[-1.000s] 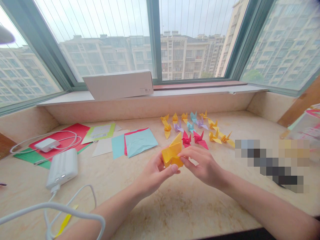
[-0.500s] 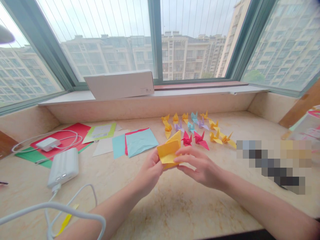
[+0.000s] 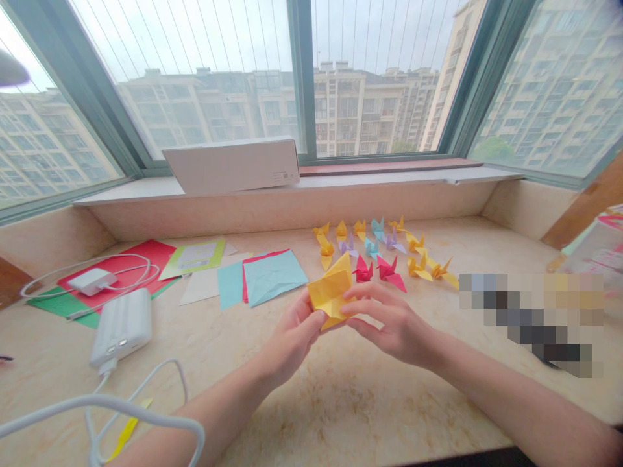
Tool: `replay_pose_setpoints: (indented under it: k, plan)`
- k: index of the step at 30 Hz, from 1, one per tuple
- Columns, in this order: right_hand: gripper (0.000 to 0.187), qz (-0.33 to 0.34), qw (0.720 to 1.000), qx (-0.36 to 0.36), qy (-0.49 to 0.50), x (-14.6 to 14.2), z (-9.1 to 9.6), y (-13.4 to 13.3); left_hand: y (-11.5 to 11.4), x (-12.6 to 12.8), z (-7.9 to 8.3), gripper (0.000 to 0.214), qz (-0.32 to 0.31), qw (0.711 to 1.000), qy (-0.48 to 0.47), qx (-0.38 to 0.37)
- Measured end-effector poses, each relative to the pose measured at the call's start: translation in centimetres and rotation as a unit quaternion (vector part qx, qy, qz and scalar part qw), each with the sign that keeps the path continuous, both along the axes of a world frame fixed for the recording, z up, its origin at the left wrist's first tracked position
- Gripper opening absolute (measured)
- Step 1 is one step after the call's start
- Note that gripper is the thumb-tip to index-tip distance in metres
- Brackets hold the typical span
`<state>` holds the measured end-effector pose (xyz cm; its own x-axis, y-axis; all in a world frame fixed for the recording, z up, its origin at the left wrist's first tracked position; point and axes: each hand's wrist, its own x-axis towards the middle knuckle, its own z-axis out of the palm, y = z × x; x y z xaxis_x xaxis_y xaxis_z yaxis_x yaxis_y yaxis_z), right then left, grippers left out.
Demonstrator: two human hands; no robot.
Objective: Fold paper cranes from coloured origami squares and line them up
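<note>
A piece of yellow origami paper [image 3: 331,288], folded with a pointed flap standing up, is held between both hands above the counter. My left hand [image 3: 296,327] grips its lower left edge, thumb pressed on the front. On the other side, my right hand [image 3: 384,318] pinches the paper's right edge, its fingertips partly hiding the folds. Just behind the paper stand red paper cranes [image 3: 389,271]. Farther back are several yellow cranes [image 3: 416,244], blue cranes [image 3: 372,249] and purple cranes [image 3: 394,241].
Left of my hands lie blue sheets [image 3: 275,275] and red and green sheets [image 3: 150,256]. A white power bank [image 3: 124,324] with looping cables [image 3: 121,403] sits at the left front. A white box [image 3: 233,167] rests on the sill; a pixelated patch [image 3: 535,318] covers something at right.
My left thumb has shifted onto the front of the yellow paper, and the folded paper is tilted slightly differently. My right hand stays in nearly the same place.
</note>
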<state>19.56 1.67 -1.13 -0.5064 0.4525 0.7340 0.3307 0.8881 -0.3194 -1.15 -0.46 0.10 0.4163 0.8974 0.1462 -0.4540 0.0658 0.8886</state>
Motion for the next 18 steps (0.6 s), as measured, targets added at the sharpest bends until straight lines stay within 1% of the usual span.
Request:
replay_pose_setpoints:
  k: [3,7,9,14,18]
  plan:
    - [0.02,0.007,1.0,-0.006,0.001,-0.04,0.09,-0.03,0.04,0.1,-0.15,0.034,0.017,0.999,0.035,0.008]
    - [0.024,0.009,1.0,-0.009,-0.004,-0.03,0.05,-0.09,0.29,0.05,-0.4,0.04,0.036,0.996,0.082,0.026]
    - [0.024,0.005,1.0,-0.009,-0.011,-0.04,-0.01,-0.16,0.44,0.03,-0.52,0.039,0.042,0.993,0.102,0.04]
    - [0.022,-0.012,1.0,0.015,-0.018,-0.17,0.01,-0.33,0.49,0.16,-0.64,0.031,0.049,0.987,0.14,0.059]
    - [0.028,-0.045,0.999,0.025,-0.009,-0.22,0.13,-0.5,0.41,0.3,-0.8,0.037,0.049,0.987,0.143,0.05]
